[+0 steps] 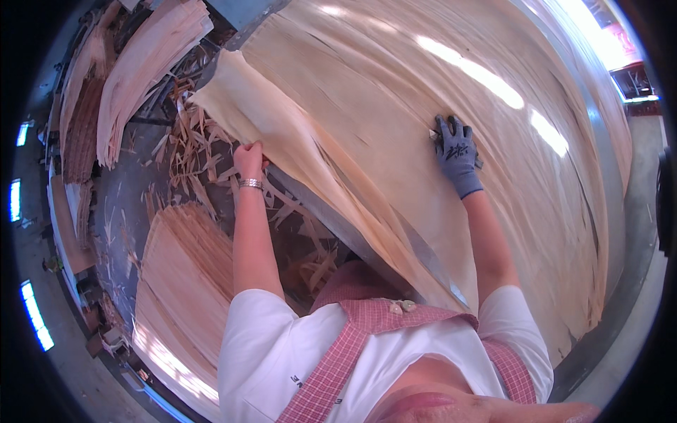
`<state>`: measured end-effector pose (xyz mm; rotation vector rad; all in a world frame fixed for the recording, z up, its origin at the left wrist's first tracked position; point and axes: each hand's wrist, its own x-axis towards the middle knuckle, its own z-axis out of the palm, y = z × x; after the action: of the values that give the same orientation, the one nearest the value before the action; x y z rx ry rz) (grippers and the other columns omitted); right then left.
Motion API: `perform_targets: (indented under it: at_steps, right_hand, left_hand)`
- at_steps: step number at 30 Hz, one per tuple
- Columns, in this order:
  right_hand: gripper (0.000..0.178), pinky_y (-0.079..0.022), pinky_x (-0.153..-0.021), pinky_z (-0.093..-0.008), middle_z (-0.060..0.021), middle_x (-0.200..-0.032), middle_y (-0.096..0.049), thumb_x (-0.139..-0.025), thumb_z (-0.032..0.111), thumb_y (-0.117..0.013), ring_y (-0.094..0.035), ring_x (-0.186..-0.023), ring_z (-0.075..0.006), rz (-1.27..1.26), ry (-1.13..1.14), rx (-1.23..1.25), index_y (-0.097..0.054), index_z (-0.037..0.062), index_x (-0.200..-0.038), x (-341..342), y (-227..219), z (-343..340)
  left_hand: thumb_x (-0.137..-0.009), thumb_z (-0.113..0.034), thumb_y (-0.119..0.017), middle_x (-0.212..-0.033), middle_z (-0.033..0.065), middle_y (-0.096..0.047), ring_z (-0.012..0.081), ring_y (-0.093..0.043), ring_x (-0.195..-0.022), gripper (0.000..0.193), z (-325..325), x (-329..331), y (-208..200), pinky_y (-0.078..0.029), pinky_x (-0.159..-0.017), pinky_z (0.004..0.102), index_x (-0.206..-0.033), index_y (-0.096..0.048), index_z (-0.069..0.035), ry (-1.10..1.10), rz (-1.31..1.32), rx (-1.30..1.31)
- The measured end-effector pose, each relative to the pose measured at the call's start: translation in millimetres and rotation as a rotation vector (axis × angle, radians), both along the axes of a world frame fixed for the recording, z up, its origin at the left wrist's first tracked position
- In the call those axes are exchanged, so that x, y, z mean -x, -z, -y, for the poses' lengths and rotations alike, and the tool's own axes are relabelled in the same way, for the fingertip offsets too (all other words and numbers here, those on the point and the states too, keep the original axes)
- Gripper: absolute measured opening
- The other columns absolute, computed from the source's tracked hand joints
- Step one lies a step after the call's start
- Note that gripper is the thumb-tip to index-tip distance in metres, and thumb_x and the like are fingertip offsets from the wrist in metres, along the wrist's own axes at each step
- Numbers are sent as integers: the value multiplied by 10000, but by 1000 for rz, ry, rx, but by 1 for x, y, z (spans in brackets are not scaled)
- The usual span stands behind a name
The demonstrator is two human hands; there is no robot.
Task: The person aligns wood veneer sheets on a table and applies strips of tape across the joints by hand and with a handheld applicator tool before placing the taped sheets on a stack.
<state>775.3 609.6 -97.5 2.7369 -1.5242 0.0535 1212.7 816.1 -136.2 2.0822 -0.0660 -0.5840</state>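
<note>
- The fingers of the left hand (248,156) are curled over the hanging edge of a pale veneer strip (282,134), gripping it where it droops off the side of the table
- A silver bracelet (249,184) sits on that wrist, just below the hand
- The right hand (457,151) wears a grey glove and lies on the wide veneer sheet (395,92); the fingers are spread and pressed flat, and a small dark thing peeks out beside the glove, too hidden to say what it is or whether it is held
- The strip runs from the upper left, near the far corner of the sheet, down along the table edge toward the person's chest, folded over the metal rim (423,250)
- The big sheet covers the whole table from the centre to the right, with long cracks along its grain
- Below the left arm, on the floor, lies a litter of wood scraps (194,151)
- A stack of veneer (183,282) stands low at the left, close to the person's elbow
- More veneer stacks (141,63) lie at the upper left, well apart from both hands
</note>
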Motion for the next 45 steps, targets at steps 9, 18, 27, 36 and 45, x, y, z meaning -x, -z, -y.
perform_targets:
  at_steps: [9,18,27,36,45]
  right_hand:
    - [566,-530,-842,-471,-135,-1388,-486,-884,320,-644,-515,-1136,-332,70,-47,47,-480,219,-1416,-7,-1,15]
    - [648,-520,-864,-456,-130,-1414,-464,-827,290,-691,-498,-1142,-359,78,24,-127,-468,185,-1426,62,-18,-68]
    - [334,-524,-786,-427,-143,-1114,-593,-884,340,-675,-563,-1025,-309,452,-228,-486,-580,58,-1035,-45,-21,-138]
    - [313,-516,-710,-440,-204,-863,-677,-902,327,-677,-670,-801,-374,661,-8,-850,-598,46,-1015,-23,-29,-139]
    - [410,-542,-742,-442,-164,-1042,-666,-888,370,-690,-673,-900,-349,634,86,-658,-604,72,-1156,-15,-48,-147]
  left_hand:
    - [-791,-230,-693,-667,94,-624,170,-553,-473,289,6,-42,0,-447,-419,309,-897,-607,25,-128,227,-24]
    - [-866,-231,-628,-979,148,-665,254,-669,-849,297,-26,-62,10,-558,-705,381,-992,-603,36,-74,181,108]
    - [-951,-193,-605,-1207,132,-625,283,-644,-1053,346,-5,-68,-22,-558,-882,401,-1236,-547,-7,-147,-335,710]
    - [-767,-4,-753,-1307,214,-504,280,-595,-1099,743,-23,-63,23,-550,-893,380,-1352,-297,27,-134,169,144]
    - [-747,-37,-788,-1279,230,-526,277,-592,-1084,659,3,-74,28,-519,-926,355,-1288,-422,52,-39,377,115]
